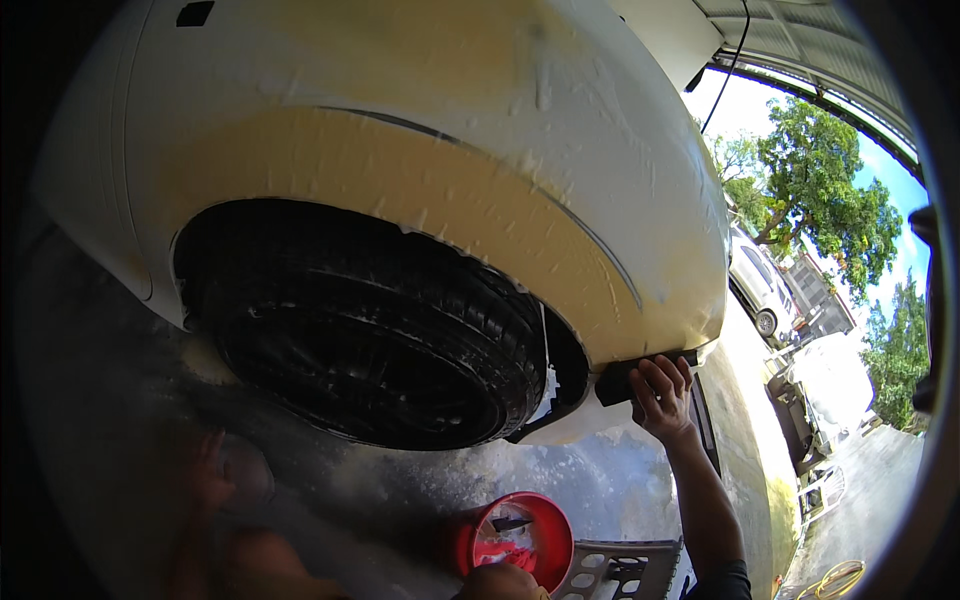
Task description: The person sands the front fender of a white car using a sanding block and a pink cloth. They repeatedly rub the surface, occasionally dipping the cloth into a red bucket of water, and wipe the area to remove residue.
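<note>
A light-coloured car fender (420,170), with sanded yellowish patches and wet, foamy streaks, curves over a black wheel (370,350). At the fender's lower right corner, my right hand (662,398) grips a black sanding block (614,384), which lies against the panel's bottom edge. My left hand (210,472) is low on the left, in shadow below the wheel. Its fingers appear curled against a rounded greyish thing, too dim to make out.
Below the wheel stands a red bucket (566,530) with liquid, a red cloth and a dark item inside. Beside it is a grey panel with cutouts (625,560). Outside on the right are a parked white car (760,280), trees and a coiled yellow hose (838,578).
</note>
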Action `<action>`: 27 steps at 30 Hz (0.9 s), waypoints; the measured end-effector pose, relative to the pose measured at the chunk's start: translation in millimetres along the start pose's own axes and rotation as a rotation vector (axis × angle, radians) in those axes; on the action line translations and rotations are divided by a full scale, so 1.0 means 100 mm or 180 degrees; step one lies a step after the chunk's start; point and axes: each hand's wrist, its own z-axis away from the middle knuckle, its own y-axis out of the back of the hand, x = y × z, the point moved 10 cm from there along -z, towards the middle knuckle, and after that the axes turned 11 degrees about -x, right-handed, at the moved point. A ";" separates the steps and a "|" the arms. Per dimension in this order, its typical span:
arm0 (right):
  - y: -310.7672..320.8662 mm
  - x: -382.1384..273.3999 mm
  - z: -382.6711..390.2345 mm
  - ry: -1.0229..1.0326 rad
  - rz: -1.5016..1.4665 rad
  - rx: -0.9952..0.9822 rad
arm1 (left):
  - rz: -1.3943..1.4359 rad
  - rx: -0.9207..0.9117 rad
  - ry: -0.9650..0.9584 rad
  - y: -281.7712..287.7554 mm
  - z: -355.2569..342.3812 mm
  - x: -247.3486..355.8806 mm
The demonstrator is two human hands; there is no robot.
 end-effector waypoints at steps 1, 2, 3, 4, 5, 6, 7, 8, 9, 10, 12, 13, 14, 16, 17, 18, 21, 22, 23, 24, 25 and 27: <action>0.07 -0.06 -0.16 0.0139 -0.0010 0.0184 | 0.0087 0.0178 -0.0052 0.05 0.02 0.04; 0.12 -0.08 -0.40 0.0233 -0.0127 0.0286 | 0.0180 0.0101 -0.0009 0.04 0.02 0.04; 0.19 -0.12 -0.76 0.0316 -0.0219 0.0285 | 0.0181 0.0124 0.0013 0.06 0.03 0.05; 0.27 -0.21 -1.23 0.0389 -0.0237 0.0270 | 0.0311 0.0005 0.0046 0.04 0.02 0.06; 0.38 -0.33 -1.74 0.0557 -0.0316 0.0121 | 0.0350 0.0012 0.0075 0.06 0.03 0.06; 0.48 -0.45 -2.18 0.0668 -0.0527 0.0043 | 0.0432 -0.0023 0.0171 0.06 0.03 0.03; 0.55 -0.60 -2.50 0.0968 -0.0464 0.0206 | 0.0423 0.0072 0.0055 0.11 0.04 0.06; 0.61 -0.72 -2.67 0.1205 -0.0332 0.0444 | 0.0412 0.0100 -0.0036 0.14 0.04 0.08; 0.59 -0.62 -2.56 0.1118 -0.0370 0.0312 | 0.0408 0.0143 -0.0146 0.17 0.04 0.10; 0.58 -0.52 -2.33 0.1029 -0.0421 0.0174 | 0.0376 0.0164 -0.0228 0.19 0.03 0.11; 0.48 -0.27 -1.59 0.0801 -0.0424 0.0056 | 0.0279 0.0000 -0.0228 0.14 -0.01 0.07; 0.40 -0.18 -1.16 0.0786 -0.0439 0.0149 | 0.0495 0.0175 -0.0413 0.19 -0.01 0.08; 0.34 -0.11 -0.86 0.0813 -0.0507 0.0124 | 0.0717 0.0139 -0.0420 0.16 -0.03 0.05; 0.35 -0.16 -0.91 0.0955 -0.0271 0.0163 | 0.0904 0.0184 -0.0412 0.09 -0.05 0.00; 0.39 -0.23 -1.14 0.1050 -0.0266 0.0263 | 0.0845 0.0232 -0.0422 0.06 -0.06 0.00; 0.45 -0.32 -1.55 0.1037 -0.0361 0.0223 | 0.0765 0.0285 -0.0496 0.04 -0.05 0.01; 0.59 -0.73 -2.75 0.1393 -0.0480 0.0150 | 0.1537 -0.0019 -0.0191 -0.16 -0.10 -0.15; 0.57 -0.69 -2.65 0.1378 -0.0519 0.0249 | 0.1407 0.0067 -0.0402 -0.13 -0.09 -0.10; 0.56 -0.65 -2.58 0.1337 -0.0531 0.0356 | 0.1262 0.0063 -0.0470 -0.11 -0.09 -0.10; 0.57 -0.61 -2.52 0.1251 -0.0533 0.0432 | 0.1109 0.0034 -0.0487 -0.10 -0.10 -0.11; 0.52 -0.47 -2.14 0.0972 -0.0398 0.0389 | 0.1027 -0.0062 -0.0659 -0.09 -0.11 -0.08; 0.32 -0.16 -1.01 0.0663 -0.0277 0.0393 | 0.0893 -0.0250 -0.0785 -0.07 -0.12 -0.08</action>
